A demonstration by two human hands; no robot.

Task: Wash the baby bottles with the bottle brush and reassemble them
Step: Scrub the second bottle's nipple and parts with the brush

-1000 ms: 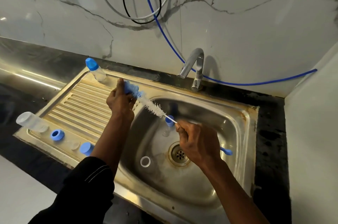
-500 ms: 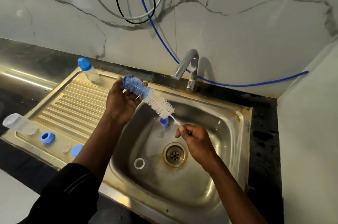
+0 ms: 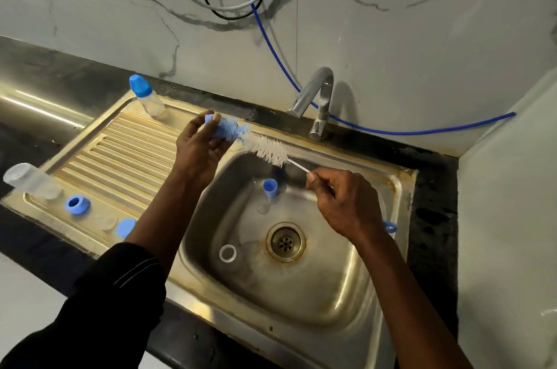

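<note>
Over the sink basin point(image 3: 316, 293) I hold the bottle brush point(image 3: 265, 150) slanted, its white bristles in the open between my hands. My left hand point(image 3: 197, 151) grips its blue-bristled end, and a small blue piece point(image 3: 208, 119) shows at my fingertips; what it is I cannot tell. My right hand point(image 3: 340, 203) pinches the wire handle, whose blue loop point(image 3: 390, 227) sticks out behind the wrist. In the basin lie a blue cap point(image 3: 269, 188), a clear teat point(image 3: 263, 207) and a white ring point(image 3: 227, 253).
A capped bottle point(image 3: 146, 94) stands at the back of the ribbed drainboard point(image 3: 126, 157). Along its front edge lie a clear open bottle point(image 3: 27, 180), a blue collar point(image 3: 77, 204) and a blue cap point(image 3: 125, 227). The tap point(image 3: 313, 97) is off. A white wall point(image 3: 506, 218) closes the right.
The brush has slid out to the right, so more blue and white bristle shows beyond my left hand. My right hand has drawn back along the wire handle.
</note>
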